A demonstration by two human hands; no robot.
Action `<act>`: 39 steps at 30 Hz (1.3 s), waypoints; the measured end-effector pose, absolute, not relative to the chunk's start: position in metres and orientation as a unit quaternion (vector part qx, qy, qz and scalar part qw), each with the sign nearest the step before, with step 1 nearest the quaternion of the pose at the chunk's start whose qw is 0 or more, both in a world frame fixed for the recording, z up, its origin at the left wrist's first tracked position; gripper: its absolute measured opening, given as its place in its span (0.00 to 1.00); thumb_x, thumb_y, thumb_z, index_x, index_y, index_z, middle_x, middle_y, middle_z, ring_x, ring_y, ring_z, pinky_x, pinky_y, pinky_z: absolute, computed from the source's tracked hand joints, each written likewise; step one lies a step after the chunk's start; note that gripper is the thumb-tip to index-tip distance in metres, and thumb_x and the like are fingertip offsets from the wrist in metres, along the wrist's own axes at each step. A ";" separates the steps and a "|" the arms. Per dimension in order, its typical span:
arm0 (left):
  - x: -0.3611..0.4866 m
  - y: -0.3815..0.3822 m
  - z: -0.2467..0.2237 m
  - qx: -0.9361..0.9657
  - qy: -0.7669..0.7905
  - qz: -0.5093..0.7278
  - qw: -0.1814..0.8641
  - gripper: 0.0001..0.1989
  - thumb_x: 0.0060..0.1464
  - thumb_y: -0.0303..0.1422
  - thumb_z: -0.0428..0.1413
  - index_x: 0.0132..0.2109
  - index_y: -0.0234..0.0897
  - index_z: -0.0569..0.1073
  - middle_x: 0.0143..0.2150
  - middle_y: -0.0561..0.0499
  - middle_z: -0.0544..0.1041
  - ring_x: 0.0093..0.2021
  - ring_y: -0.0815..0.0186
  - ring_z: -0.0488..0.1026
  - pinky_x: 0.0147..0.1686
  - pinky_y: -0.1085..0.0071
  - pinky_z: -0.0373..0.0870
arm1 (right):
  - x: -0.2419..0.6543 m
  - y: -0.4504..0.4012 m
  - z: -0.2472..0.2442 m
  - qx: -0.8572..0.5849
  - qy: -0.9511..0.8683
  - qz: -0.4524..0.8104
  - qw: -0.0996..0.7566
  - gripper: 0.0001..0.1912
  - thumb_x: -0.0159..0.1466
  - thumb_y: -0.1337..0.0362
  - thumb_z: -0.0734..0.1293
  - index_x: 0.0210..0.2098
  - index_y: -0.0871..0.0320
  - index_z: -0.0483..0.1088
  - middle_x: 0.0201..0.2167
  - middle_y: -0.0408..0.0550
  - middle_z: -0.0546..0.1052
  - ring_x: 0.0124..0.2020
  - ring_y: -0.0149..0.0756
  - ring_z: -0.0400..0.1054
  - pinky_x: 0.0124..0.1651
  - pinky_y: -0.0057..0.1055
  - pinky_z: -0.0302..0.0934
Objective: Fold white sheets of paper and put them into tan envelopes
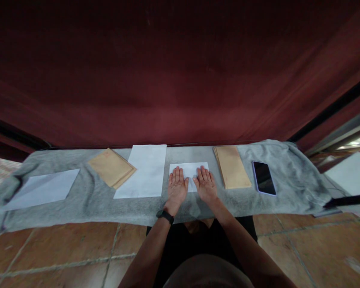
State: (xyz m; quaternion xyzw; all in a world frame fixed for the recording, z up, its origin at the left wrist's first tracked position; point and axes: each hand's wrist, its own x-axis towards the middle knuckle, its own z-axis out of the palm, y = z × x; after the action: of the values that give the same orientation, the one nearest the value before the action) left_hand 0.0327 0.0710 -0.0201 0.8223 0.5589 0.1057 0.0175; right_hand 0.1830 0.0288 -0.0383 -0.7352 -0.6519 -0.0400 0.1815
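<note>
A small white sheet of paper [189, 168], perhaps folded, lies on the grey cloth in front of me. My left hand [177, 187] rests flat on its left part, fingers straight and pointing away from me. On the right part lies my right hand [206, 186], also flat with the fingers stretched out. Between the two thumbs a strip of the paper shows. Left of it is a larger white sheet [147, 172], and close to my right hand sits a stack of brown envelopes [234, 168].
More brown envelopes [111, 166] overlap the large sheet's left edge. Another white sheet [45, 188] lies at the far left. A phone [264, 178] with a purple edge is on the right. Grey cloth [93, 208] covers the narrow table, against a dark red surface [180, 80].
</note>
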 end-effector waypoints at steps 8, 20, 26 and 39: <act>0.030 0.064 -0.026 0.783 0.606 0.138 0.003 0.33 0.70 0.41 0.42 0.71 0.19 0.55 0.73 0.29 0.53 0.74 0.50 0.51 0.71 0.52 0.50 | 0.190 0.020 -0.046 -0.742 -0.624 -0.087 0.229 0.35 0.76 0.52 0.50 0.70 0.74 0.55 0.68 0.71 0.61 0.69 0.55 0.57 0.69 0.53 0.50; 0.024 0.044 -0.031 0.761 0.620 0.190 -0.022 0.39 0.70 0.49 0.42 0.72 0.18 0.52 0.72 0.25 0.55 0.74 0.45 0.51 0.69 0.46 0.54 | 0.192 0.004 -0.045 -0.767 -0.598 -0.082 0.220 0.36 0.75 0.51 0.52 0.70 0.76 0.52 0.69 0.74 0.57 0.70 0.58 0.54 0.68 0.55 0.51; 0.020 0.032 -0.027 0.760 0.626 0.171 -0.037 0.41 0.69 0.50 0.42 0.69 0.12 0.56 0.71 0.21 0.56 0.73 0.42 0.52 0.69 0.48 0.55 | 0.193 -0.005 -0.045 -0.769 -0.593 -0.102 0.214 0.37 0.75 0.51 0.51 0.69 0.78 0.54 0.69 0.75 0.57 0.70 0.58 0.56 0.68 0.53 0.52; 0.050 0.062 -0.007 0.827 0.547 0.124 0.027 0.31 0.71 0.39 0.40 0.72 0.22 0.55 0.73 0.34 0.56 0.75 0.53 0.48 0.72 0.54 0.49 | 0.196 -0.010 -0.044 -0.767 -0.598 -0.093 0.212 0.37 0.75 0.51 0.51 0.69 0.78 0.54 0.69 0.75 0.57 0.71 0.57 0.54 0.68 0.52 0.52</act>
State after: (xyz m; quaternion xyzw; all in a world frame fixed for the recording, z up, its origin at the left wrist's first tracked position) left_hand 0.0501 0.0621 -0.0071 0.8272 0.5474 0.1242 0.0273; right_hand 0.1960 -0.0102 -0.0443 -0.7671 -0.5984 -0.0928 0.2119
